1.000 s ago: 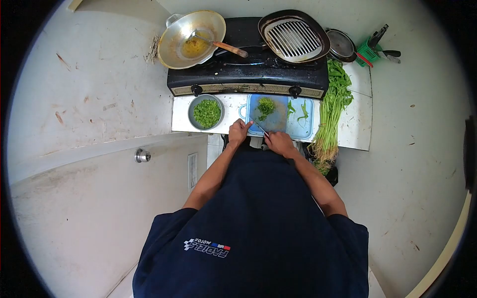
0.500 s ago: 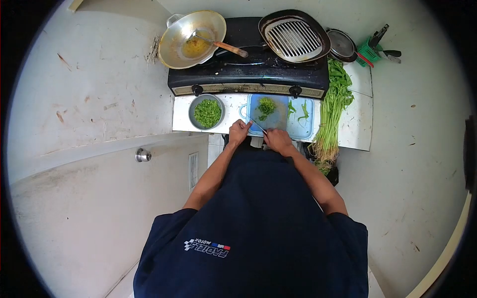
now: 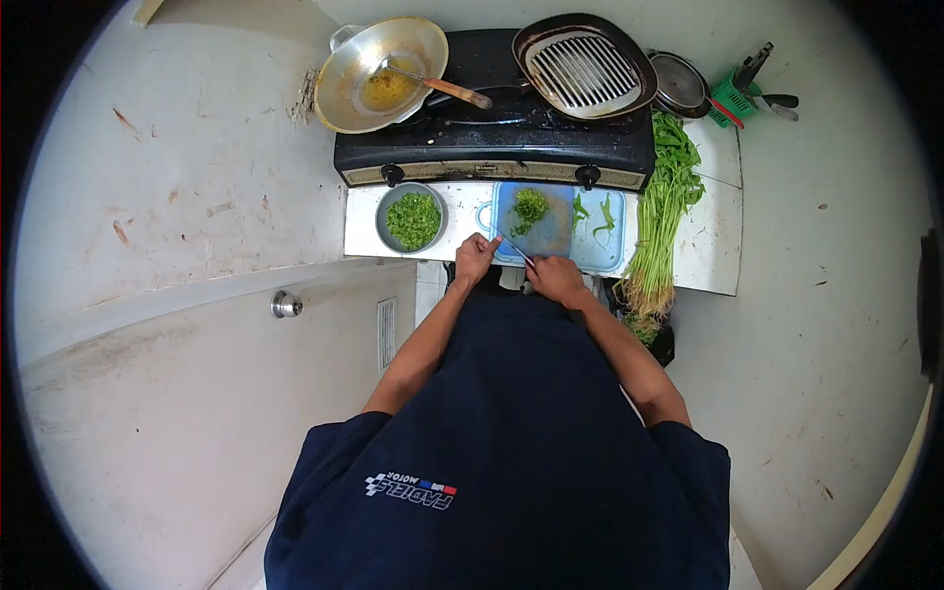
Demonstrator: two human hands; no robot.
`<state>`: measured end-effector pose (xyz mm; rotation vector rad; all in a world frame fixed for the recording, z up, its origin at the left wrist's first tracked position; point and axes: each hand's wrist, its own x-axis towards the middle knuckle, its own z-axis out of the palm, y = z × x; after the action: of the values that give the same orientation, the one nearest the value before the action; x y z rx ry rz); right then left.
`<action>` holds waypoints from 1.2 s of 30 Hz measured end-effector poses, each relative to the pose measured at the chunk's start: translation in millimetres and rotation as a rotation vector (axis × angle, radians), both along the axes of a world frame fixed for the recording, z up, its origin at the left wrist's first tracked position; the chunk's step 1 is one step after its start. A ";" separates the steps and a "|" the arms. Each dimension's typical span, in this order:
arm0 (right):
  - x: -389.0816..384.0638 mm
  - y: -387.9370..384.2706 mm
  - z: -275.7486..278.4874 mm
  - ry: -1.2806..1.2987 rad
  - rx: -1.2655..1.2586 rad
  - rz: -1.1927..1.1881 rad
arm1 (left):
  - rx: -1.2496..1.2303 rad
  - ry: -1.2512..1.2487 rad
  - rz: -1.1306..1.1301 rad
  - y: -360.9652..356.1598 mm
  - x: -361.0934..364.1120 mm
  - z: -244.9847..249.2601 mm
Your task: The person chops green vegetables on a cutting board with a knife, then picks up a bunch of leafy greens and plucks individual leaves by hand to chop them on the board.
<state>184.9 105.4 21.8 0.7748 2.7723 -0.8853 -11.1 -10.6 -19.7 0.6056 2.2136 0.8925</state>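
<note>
My right hand is wrapped round the handle of a knife, its blade slanting up and left over the near edge of the blue cutting board. Beside the blade's tip, my left hand is closed, thumb and finger together; what lies between them is too small to make out. A small heap of chopped greens sits on the board above the blade. Further right on it lie a few loose leaves. To the left, a grey bowl holds more chopped greens.
A bunch of leafy greens with roots lies right of the board. Behind stands a black stove with a wok, a wooden-handled spatula and a grill pan. A lidded pan and green utensil basket stand back right.
The view has shifted very slightly. Both hands and the knife keep nearly the same place over the board's near edge.
</note>
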 end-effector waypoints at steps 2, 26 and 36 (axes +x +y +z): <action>0.5 -0.6 0.3 0.010 0.004 -0.005 | -0.016 -0.022 0.014 0.1 0.8 4.3; -2.2 0.7 17.0 -0.051 -0.027 0.019 | -0.028 -0.044 0.070 -0.5 3.1 4.6; -3.1 1.1 4.7 -0.030 -0.002 -0.035 | -0.049 -0.054 0.061 0.0 2.8 9.1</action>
<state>181.8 106.5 26.5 0.8318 2.7400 -0.8752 -8.3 -10.7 -10.6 0.4875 2.2090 0.8732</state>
